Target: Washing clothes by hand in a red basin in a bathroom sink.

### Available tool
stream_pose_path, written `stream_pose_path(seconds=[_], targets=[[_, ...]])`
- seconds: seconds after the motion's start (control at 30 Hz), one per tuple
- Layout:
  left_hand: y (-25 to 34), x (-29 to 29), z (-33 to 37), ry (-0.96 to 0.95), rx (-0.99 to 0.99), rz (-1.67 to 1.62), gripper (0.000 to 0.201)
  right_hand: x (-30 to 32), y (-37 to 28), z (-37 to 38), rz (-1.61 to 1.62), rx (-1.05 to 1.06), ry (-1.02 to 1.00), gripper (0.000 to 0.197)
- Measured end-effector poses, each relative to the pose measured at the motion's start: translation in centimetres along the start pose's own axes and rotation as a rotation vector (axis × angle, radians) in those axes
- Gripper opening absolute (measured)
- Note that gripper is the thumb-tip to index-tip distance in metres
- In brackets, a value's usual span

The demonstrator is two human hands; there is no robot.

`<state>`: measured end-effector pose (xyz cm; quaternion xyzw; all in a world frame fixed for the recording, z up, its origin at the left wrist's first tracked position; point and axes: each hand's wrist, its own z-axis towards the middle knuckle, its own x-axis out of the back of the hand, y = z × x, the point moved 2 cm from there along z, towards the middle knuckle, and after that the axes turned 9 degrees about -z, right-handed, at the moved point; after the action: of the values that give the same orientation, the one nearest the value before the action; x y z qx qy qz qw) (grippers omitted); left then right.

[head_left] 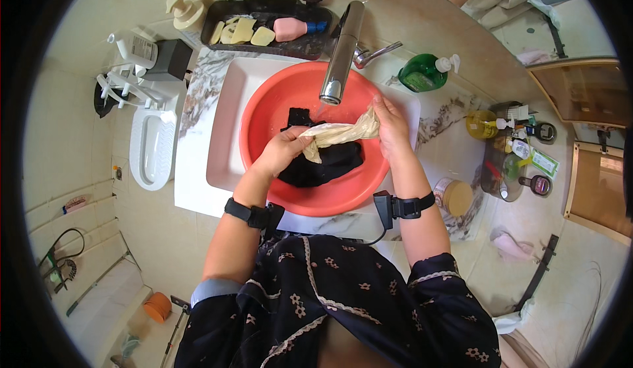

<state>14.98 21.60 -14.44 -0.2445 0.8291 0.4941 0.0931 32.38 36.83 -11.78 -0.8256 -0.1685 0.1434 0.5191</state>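
Between my two hands a twisted cream-coloured cloth point(339, 131) is stretched over a red plastic basin point(260, 114). My left hand point(287, 149) pinches its left end, where a short flap hangs down. My right hand point(391, 125) grips the other end, near the basin's right side. Black cloth point(323, 168) lies bunched in the basin below, with another black part showing behind the cream cloth. The chrome faucet point(342, 55) reaches over the basin's far side, and a thin stream seems to fall from its spout.
The basin sits in a white rectangular sink point(219, 131). Behind it, a black tray point(288, 47) holds soap pieces and a pink bottle. On the right stand a green pump bottle point(424, 73), a lidded jar point(453, 197) and a caddy point(504, 170) of toiletries.
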Motion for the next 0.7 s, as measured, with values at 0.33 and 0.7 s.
stream_pose_path(seconds=[0.33, 0.7], targets=[[1.5, -5.2, -1.3, 0.106, -0.64, 0.515, 0.029, -4.3, -2.0, -2.2, -0.018, -0.004, -0.238, 0.026], [3.0, -2.7, -2.8, 0.136, -0.277, 0.383, 0.02, 1.1, -4.1, 1.1, -0.722, 0.408, -0.056, 0.029]])
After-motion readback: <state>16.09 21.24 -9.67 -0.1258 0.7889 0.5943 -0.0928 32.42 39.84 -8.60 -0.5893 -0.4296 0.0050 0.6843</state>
